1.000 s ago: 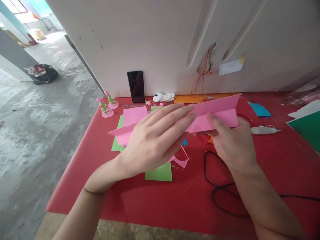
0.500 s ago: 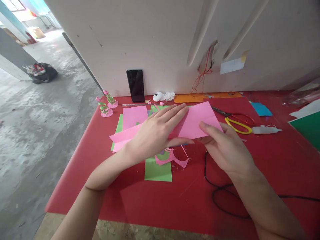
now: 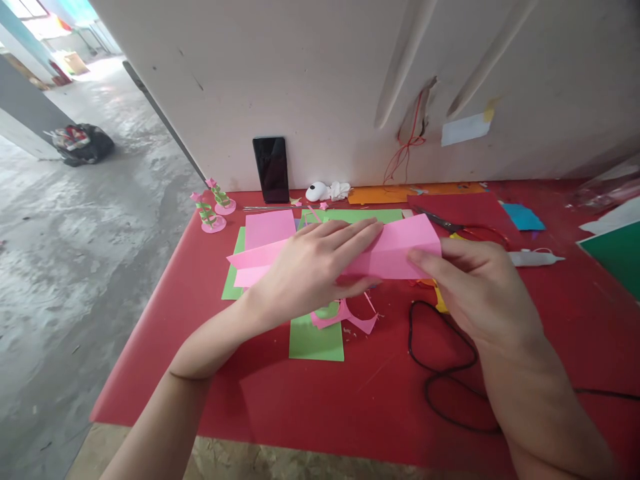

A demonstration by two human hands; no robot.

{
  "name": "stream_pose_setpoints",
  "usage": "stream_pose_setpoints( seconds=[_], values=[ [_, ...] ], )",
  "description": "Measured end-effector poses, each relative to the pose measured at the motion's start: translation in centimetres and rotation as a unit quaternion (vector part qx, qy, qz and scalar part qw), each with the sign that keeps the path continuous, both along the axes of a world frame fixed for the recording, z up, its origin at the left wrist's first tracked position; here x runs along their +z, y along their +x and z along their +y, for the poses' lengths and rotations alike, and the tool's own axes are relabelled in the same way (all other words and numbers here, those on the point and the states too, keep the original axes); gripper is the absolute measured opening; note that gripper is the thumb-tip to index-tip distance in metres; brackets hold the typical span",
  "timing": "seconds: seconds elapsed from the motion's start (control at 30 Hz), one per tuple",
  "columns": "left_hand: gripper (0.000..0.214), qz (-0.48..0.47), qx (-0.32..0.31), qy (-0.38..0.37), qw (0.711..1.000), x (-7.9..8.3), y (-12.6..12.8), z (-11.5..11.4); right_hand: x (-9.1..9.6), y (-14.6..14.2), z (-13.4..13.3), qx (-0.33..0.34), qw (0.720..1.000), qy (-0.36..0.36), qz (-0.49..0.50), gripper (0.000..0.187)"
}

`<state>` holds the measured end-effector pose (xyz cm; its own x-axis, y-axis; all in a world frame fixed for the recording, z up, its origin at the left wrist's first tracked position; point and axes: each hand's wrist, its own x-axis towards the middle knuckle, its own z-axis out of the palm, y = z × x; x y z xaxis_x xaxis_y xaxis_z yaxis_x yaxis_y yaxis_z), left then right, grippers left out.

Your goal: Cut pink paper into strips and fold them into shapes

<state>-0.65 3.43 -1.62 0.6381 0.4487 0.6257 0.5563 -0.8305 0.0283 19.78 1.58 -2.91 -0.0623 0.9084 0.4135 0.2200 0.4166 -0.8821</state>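
A long strip of pink paper point(image 3: 407, 237), creased lengthwise, spans both hands above a stack of coloured sheets. My right hand point(image 3: 480, 287) pinches its right end, thumb on top and fingers behind. Across the strip's middle lies my left hand point(image 3: 320, 257), palm down with fingers stretched out flat and the thumb apart along the near edge. At the left end the paper's two halves stand at an angle. Beneath are another pink sheet point(image 3: 270, 227), a green sheet point(image 3: 316, 340) and a pink cut-out scrap point(image 3: 350, 317) with round holes.
Black-bladed scissors point(image 3: 435, 219) and a white glue bottle point(image 3: 535, 258) lie near my right hand. Black cord point(image 3: 443, 377) loops in front. A phone point(image 3: 271, 170) leans on the white panel. Two pink-and-green paper ornaments point(image 3: 213, 210) stand at the left edge.
The pink paper's far edge has tipped down on the right, and its lengthwise crease shows more clearly. My right hand has shifted slightly right; a yellow piece now shows below the paper.
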Motion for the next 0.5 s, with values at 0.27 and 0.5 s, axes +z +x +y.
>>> stream_pose_setpoints(
  seconds=[0.27, 0.5],
  values=[
    [0.039, 0.022, 0.009, -0.035, 0.999, 0.07, -0.10, -0.31, 0.92, 0.26, 0.35, -0.063, 0.984, 0.162, -0.033, 0.055],
    [0.030, 0.020, -0.016, -0.045, 0.999, 0.24, 0.15, -0.58, 1.02, 0.31, 0.64, 0.014, 0.953, 0.261, -0.156, 0.025]
  ],
)
